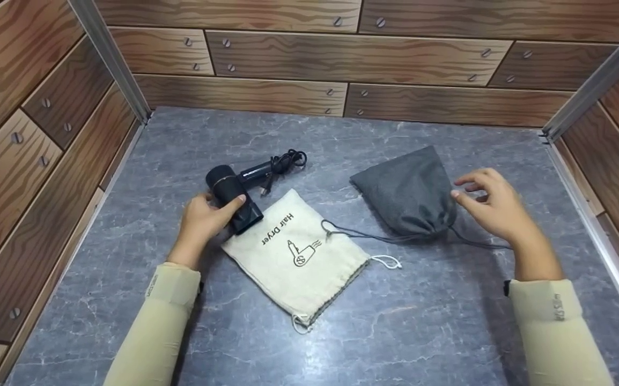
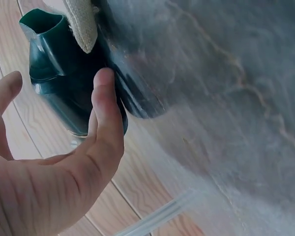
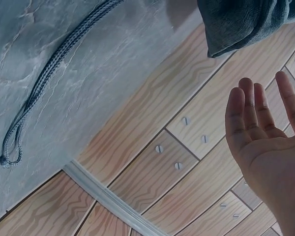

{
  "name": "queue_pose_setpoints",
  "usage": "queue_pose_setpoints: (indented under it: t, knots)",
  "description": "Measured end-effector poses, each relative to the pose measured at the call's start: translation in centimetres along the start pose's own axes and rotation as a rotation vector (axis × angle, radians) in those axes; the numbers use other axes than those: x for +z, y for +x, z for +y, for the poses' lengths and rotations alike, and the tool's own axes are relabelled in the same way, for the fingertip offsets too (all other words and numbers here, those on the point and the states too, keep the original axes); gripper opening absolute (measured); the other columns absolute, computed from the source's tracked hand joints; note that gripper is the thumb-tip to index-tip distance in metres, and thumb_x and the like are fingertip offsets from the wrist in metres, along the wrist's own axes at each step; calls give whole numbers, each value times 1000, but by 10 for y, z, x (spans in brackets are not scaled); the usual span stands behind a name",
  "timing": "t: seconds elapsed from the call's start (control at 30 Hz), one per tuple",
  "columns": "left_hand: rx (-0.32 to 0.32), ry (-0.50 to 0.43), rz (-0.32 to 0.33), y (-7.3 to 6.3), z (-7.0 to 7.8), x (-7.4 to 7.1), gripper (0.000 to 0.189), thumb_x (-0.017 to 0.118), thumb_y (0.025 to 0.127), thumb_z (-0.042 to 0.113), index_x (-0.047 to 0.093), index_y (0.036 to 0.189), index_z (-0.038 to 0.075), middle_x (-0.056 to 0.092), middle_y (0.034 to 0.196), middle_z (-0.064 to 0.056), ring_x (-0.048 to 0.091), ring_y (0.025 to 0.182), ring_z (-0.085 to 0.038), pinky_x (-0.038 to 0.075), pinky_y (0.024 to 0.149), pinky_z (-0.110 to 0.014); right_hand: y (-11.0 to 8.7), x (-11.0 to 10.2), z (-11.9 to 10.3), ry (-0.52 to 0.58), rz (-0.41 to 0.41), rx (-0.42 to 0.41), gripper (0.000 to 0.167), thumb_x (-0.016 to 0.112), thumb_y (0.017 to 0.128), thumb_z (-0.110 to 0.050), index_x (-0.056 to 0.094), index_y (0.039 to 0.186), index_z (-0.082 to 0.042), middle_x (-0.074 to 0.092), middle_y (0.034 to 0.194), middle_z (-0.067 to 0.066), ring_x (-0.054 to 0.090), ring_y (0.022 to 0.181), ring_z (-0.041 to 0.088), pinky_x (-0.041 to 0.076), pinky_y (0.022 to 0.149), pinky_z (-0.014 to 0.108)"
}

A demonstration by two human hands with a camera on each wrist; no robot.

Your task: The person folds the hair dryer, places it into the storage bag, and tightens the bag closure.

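Observation:
A black hair dryer point(image 1: 225, 184) lies at the left, its nozzle end over the corner of a cream drawstring bag point(image 1: 282, 268) printed "Hair Dryer". My left hand point(image 1: 202, 217) is at the dryer's barrel. In the left wrist view the fingers point(image 2: 107, 105) lie along the barrel's side, while the thumb stands a little off it. A dark grey drawstring bag point(image 1: 406, 193) rests at the right, bulging toward its gathered mouth. Beside it hovers my right hand point(image 1: 494, 203), fingers loosely bent, thumb tip right at the bag's edge; the right wrist view shows nothing in the palm.
The dryer's bundled black cord point(image 1: 288, 160) sits at the handle's end. Grey drawstrings point(image 1: 366, 234) trail over the cream bag and out to the right. A white string loop point(image 1: 387, 261) sticks out from the cream bag. Wood-patterned walls point(image 1: 341, 53) enclose the grey marbled table point(image 1: 395, 343).

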State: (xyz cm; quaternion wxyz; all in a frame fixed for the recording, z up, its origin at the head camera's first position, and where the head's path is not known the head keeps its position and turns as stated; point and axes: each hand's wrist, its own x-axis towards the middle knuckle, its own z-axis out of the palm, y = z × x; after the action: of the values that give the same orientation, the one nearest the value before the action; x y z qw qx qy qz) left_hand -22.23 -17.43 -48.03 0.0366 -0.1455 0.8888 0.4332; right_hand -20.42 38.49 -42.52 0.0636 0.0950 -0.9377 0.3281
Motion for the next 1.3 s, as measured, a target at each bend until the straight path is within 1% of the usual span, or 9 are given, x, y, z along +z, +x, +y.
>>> queue_pose_setpoints:
  t: [0.1, 0.27, 0.37, 0.5, 0.77, 0.83, 1.07, 1.2, 1.3]
  knots:
    - [-4, -3, -4, 1, 0, 1, 91, 73, 89, 65, 57, 144, -7, 66, 136, -27, 63, 124, -39, 50, 111, -51, -1, 0, 1, 18, -1, -18, 34, 69, 104, -27, 70, 127, -1, 59, 132, 21, 60, 122, 43, 39, 84, 4]
    - [1, 13, 13, 3, 2, 3, 84, 73, 89, 65, 63, 133, -6, 68, 126, -25, 63, 110, -36, 53, 101, -50, -4, -1, 1, 28, 3, -21, 33, 69, 105, -27, 71, 127, -3, 60, 132, 19, 61, 121, 42, 40, 85, 5]
    - [4, 17, 21, 3, 4, 4, 78, 73, 90, 63, 65, 127, -5, 69, 121, -24, 63, 104, -35, 53, 97, -48, -6, -1, -1, 35, -13, -12, 33, 68, 106, -29, 70, 128, -4, 60, 133, 14, 62, 121, 35, 44, 88, 12]
    - [11, 22, 29, 4, 5, 5, 76, 73, 90, 62, 65, 124, -5, 69, 122, -25, 64, 105, -36, 53, 98, -49, -6, -1, -6, 59, -34, 1, 34, 67, 106, -30, 69, 130, -6, 60, 134, 9, 61, 119, 23, 46, 91, 20]
    - [26, 14, 34, 4, 5, 9, 70, 75, 90, 58, 67, 121, -4, 71, 122, -26, 66, 106, -37, 54, 99, -50, 4, 5, -10, 85, -54, -31, 30, 69, 105, -26, 71, 128, -6, 62, 132, 11, 60, 110, 6, 46, 86, 12]
    - [35, 4, 32, 4, 5, 9, 69, 75, 90, 56, 67, 120, -5, 72, 120, -26, 66, 105, -36, 54, 98, -49, 8, 8, -12, 86, -61, -35, 31, 69, 105, -25, 71, 128, -6, 62, 132, 12, 61, 110, 8, 47, 85, 12]
    - [46, -14, 34, 5, 4, 9, 68, 75, 91, 52, 66, 124, -7, 71, 124, -28, 67, 110, -38, 53, 102, -50, 21, 20, -26, 73, -92, -51, 34, 69, 104, -29, 69, 130, -5, 62, 130, 14, 67, 112, 33, 50, 81, 23]
    - [43, -30, 30, 6, 3, 11, 68, 75, 92, 50, 65, 126, -7, 70, 125, -27, 67, 112, -38, 53, 104, -49, 28, 26, -35, 80, -105, -69, 35, 69, 104, -28, 69, 130, -5, 63, 130, 15, 67, 112, 35, 50, 86, 34]
    - [43, -33, 33, 6, 4, 11, 68, 75, 92, 50, 65, 127, -7, 70, 125, -28, 67, 112, -38, 53, 105, -49, 32, 30, -40, 84, -118, -78, 36, 69, 104, -28, 68, 131, -4, 63, 131, 15, 67, 112, 33, 51, 87, 35]
